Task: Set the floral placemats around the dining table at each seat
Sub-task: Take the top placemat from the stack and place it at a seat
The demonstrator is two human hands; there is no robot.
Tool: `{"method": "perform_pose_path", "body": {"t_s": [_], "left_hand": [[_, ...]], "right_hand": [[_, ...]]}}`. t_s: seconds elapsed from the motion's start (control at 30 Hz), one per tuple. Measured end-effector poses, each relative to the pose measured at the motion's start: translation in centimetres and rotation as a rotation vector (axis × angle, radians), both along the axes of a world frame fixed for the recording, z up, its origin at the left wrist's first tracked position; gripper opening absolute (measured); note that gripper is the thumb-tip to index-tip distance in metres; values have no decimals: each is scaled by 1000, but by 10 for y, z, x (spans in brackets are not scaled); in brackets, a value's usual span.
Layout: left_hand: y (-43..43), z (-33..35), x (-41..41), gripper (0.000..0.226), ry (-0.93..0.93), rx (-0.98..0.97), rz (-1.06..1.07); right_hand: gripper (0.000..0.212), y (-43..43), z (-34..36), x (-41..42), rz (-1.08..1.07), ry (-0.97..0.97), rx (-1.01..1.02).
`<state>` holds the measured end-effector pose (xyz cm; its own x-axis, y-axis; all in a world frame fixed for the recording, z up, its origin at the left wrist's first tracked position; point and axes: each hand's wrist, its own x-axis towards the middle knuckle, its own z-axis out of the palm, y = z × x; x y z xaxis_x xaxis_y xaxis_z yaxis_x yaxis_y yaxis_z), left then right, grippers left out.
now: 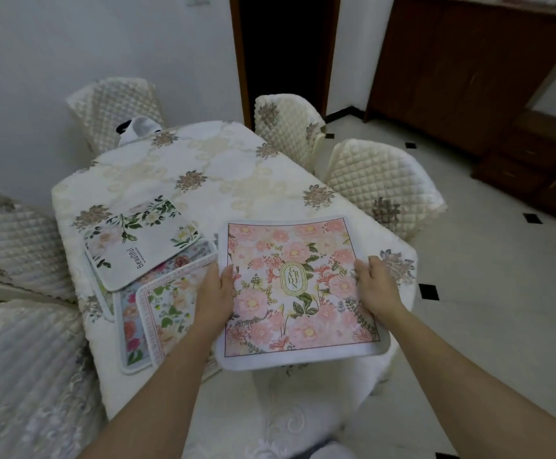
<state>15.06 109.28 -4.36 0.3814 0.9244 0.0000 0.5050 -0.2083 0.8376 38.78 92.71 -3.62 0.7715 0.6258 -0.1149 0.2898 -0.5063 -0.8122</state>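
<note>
Your left hand (215,293) and right hand (374,286) each pinch 1 edge of the pink mat (298,246), thumbs on top, at the near corner of the table (210,170). Its near edge overhangs: released there, it may slide off, or nudge the stack (144,256).

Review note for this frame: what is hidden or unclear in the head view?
- Pile count: the Beautiful placemat and the bordered placemat cover the mats beneath, so their number cannot be told.
- Grip: the fingers of the left hand and right hand lie under the Garden placemat, hidden by it.
- The white-and-black object beyond the table: partly behind its edge, blurred, unidentifiable.
</note>
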Motion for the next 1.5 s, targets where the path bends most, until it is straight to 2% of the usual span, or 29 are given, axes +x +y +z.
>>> {"method": "perform_pose_path", "body": {"t_s": [0.2, 0.6, 0.77, 1.03, 1.23, 1.5], "left_hand": [[-19, -3, 53, 34, -16, 0, -194], [-122, 9, 182, 34, -30, -10, -653], [-165, 17, 224, 22, -52, -12, -779], [-227, 8, 308, 29, -32, 32, -848], [-278, 5, 405, 34, 29, 35, -841], [-338, 11, 523, 35, 46, -6, -790]], "right_hand": [[22, -60, 3, 17, -207, -12, 1], [33, -234, 11, 29, -711, -36, -60], [31, -282, 14, 36, -847, -42, -62], [32, -348, 0, 93, -941, -50, -24], [29, -395, -13, 186, -964, -46, 61], [26, -455, -3, 312, -933, -29, 75]]}}
